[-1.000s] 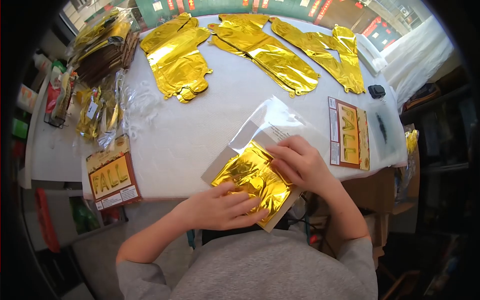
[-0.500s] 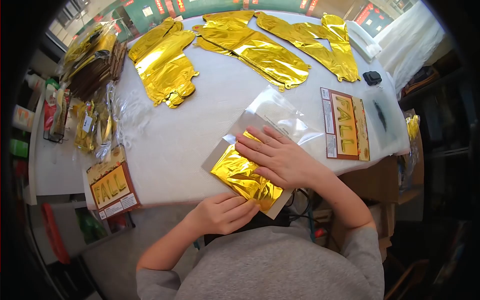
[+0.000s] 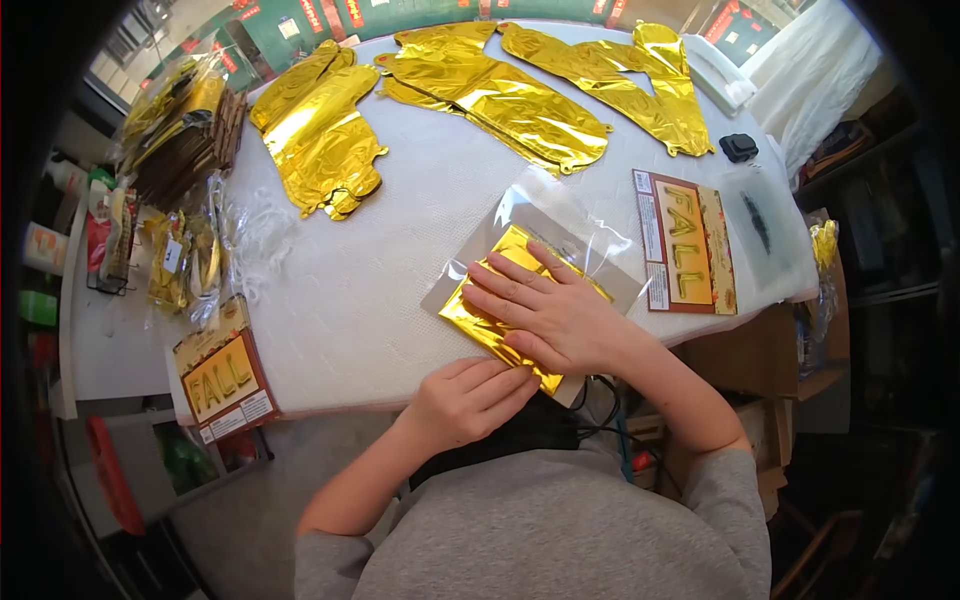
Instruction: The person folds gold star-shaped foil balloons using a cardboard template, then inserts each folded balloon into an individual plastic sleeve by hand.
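Observation:
A folded gold foil balloon (image 3: 472, 318) lies on a grey card (image 3: 446, 289) at the table's near edge, a clear plastic bag (image 3: 535, 200) spreading out beyond it. My right hand (image 3: 560, 318) rests flat across the foil, fingers stretched and slightly apart, covering its middle. At the near corner, my left hand (image 3: 472, 402) is closed, its fingertips pinching the foil's edge. To the right is a printed FALL card (image 3: 690, 243); a second FALL card (image 3: 227, 375) sits at the table's left edge.
Flat gold foil balloons (image 3: 500, 100) lie along the back of the white-covered table (image 3: 350, 310). Packaged stock (image 3: 185, 140) is stacked at the left, near white string (image 3: 260, 235). A small black object (image 3: 739, 148) and a clear plastic pouch (image 3: 770, 240) are at the right.
The gold foil lies flatter and squarer on the card, and more of it shows beyond my right fingers. My left hand has shifted slightly right, still at the near edge.

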Action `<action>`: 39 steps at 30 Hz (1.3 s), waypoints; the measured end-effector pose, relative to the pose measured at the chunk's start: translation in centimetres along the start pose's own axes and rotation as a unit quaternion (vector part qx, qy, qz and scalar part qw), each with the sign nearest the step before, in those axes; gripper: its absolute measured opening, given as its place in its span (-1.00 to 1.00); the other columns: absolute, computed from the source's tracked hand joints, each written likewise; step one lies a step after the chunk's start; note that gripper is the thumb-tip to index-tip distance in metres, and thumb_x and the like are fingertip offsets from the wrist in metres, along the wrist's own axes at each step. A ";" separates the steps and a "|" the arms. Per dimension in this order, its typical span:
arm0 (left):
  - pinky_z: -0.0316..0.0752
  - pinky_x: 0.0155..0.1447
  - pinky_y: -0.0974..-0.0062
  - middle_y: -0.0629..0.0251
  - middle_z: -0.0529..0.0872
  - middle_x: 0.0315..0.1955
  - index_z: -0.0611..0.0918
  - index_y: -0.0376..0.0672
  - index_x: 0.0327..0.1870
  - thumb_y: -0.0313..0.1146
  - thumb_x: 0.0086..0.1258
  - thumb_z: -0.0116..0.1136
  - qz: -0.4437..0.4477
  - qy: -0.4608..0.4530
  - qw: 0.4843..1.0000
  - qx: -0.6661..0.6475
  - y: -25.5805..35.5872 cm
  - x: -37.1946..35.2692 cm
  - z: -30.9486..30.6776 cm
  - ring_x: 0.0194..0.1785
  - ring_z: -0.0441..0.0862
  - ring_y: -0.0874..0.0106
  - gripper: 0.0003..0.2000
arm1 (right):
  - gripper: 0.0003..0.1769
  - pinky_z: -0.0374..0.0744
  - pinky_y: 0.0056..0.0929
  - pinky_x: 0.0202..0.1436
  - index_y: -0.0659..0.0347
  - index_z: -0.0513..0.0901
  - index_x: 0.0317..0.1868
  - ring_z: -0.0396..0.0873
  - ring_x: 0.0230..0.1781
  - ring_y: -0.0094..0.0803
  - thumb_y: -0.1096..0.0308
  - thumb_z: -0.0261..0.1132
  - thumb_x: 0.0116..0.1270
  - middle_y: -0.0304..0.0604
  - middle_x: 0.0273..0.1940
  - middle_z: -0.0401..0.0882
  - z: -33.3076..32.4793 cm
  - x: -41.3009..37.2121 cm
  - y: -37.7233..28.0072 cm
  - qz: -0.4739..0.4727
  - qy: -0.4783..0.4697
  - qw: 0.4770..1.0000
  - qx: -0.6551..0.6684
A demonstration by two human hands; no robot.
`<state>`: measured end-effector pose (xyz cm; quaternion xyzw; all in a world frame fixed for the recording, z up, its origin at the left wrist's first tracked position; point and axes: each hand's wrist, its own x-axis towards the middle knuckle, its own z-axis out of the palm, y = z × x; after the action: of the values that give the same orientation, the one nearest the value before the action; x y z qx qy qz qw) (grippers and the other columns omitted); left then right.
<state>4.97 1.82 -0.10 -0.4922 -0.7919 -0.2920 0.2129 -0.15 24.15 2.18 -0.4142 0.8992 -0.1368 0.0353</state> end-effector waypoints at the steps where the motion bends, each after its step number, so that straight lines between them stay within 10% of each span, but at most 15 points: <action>1: 0.73 0.01 0.44 0.37 0.83 -0.06 0.84 -0.11 -0.05 -0.42 0.20 0.38 -0.001 -0.001 1.000 0.000 0.0 0.5 0.4 -0.08 0.81 0.41 -0.73 | -0.32 -0.20 0.11 0.82 -0.06 0.24 0.74 0.02 0.79 -0.23 0.07 -0.07 0.67 -0.19 0.76 0.09 0.0 0.0 0.0 -0.003 0.000 1.000 0.028; 10: 0.75 0.12 0.26 0.23 0.81 -0.02 0.82 -0.21 -0.04 -0.38 0.24 0.49 -0.087 0.043 0.995 -0.034 0.7 0.4 1.2 0.03 0.83 0.18 -0.73 | -0.29 -0.12 0.28 0.78 0.08 0.47 0.59 0.27 0.69 -0.06 0.19 0.25 0.44 -0.10 0.60 0.43 -1.1 -1.5 -0.2 0.034 0.163 0.986 0.027; 12: 0.55 0.46 0.05 0.09 0.69 0.21 0.73 -0.27 0.20 -0.30 0.31 0.47 -0.121 -0.020 0.992 -0.003 1.1 -0.3 0.7 0.36 0.68 0.09 -0.55 | -0.33 -0.06 0.32 0.75 0.08 0.54 0.51 0.35 0.63 -0.04 0.28 0.34 0.37 -0.10 0.53 0.49 -0.5 -1.6 -1.2 0.070 0.195 0.978 0.014; 18: 0.21 0.66 -0.18 0.02 0.51 0.44 0.59 -0.33 0.40 -0.14 0.29 0.51 -0.189 -0.086 0.978 0.026 1.9 -0.8 1.1 0.60 0.41 0.05 -0.30 | -0.42 0.03 0.35 0.71 0.10 0.61 0.38 0.41 0.56 -0.01 0.39 0.38 0.32 -0.12 0.46 0.54 1.0 -1.0 -3.4 0.127 0.239 0.963 0.017; 39: 0.12 0.66 -0.29 0.07 0.52 0.42 0.61 -0.26 0.38 -0.14 0.20 0.54 -0.184 -0.095 0.976 0.061 2.5 -1.7 1.3 0.57 0.40 0.16 -0.28 | -0.57 0.14 0.32 0.67 0.11 0.63 0.09 0.46 0.48 -0.03 0.44 0.41 0.16 -0.12 0.30 0.56 0.6 1.2 -4.8 0.195 0.251 0.947 -0.033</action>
<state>7.94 2.39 -1.48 -0.3498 -0.9017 -0.2295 0.1089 2.75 20.15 2.98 -0.1838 0.9462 -0.1967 -0.1796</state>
